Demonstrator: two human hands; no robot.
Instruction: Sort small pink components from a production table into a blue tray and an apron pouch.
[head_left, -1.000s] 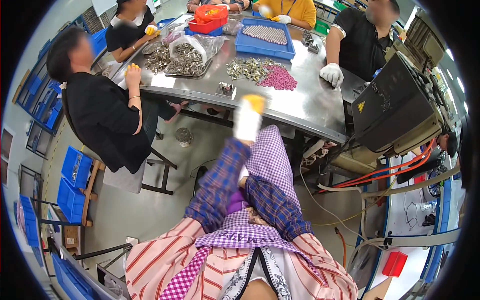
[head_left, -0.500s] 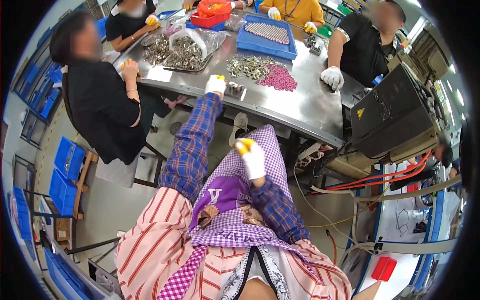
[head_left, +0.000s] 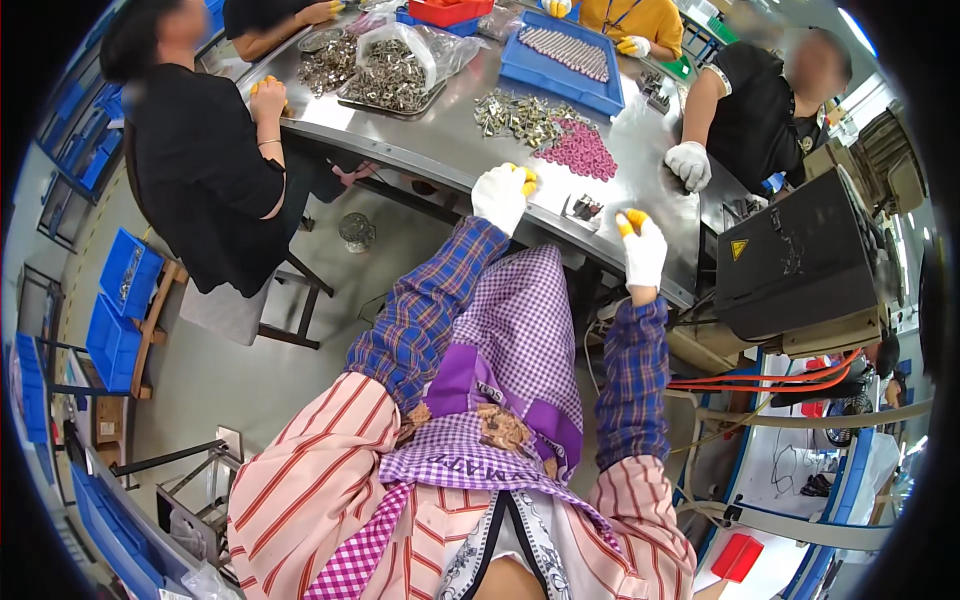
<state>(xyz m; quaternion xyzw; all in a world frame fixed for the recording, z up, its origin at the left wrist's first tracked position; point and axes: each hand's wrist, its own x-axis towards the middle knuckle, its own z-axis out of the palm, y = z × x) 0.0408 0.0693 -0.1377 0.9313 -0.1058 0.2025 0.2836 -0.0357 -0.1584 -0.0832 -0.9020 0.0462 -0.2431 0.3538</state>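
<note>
My left hand (head_left: 501, 197), in a white glove with yellow fingertips, is at the near edge of the metal table (head_left: 450, 150). Its fingers are curled together, and whatever they hold is hidden. My right hand (head_left: 644, 256), gloved the same way, is raised near the table edge further right. Its yellow fingertips are pressed together; any part between them is too small to make out. Between the two hands a small dark and silver metal block (head_left: 583, 207) sits on the tabletop. Beyond it lie a heap of pink rings (head_left: 580, 150) and a pile of small metal pieces (head_left: 515, 115).
A blue tray (head_left: 560, 85) with rows of parts lies at the back. To its left, a clear bag (head_left: 395, 75) of metal parts rests on a metal tray. Co-workers sit around the table. A dark machine box (head_left: 795, 255) stands at right, with orange hoses (head_left: 770, 380) below.
My right hand has risen from my lap to the table edge. My left hand has moved right along the edge, and the metal block sits further right. The view has shifted slightly.
</note>
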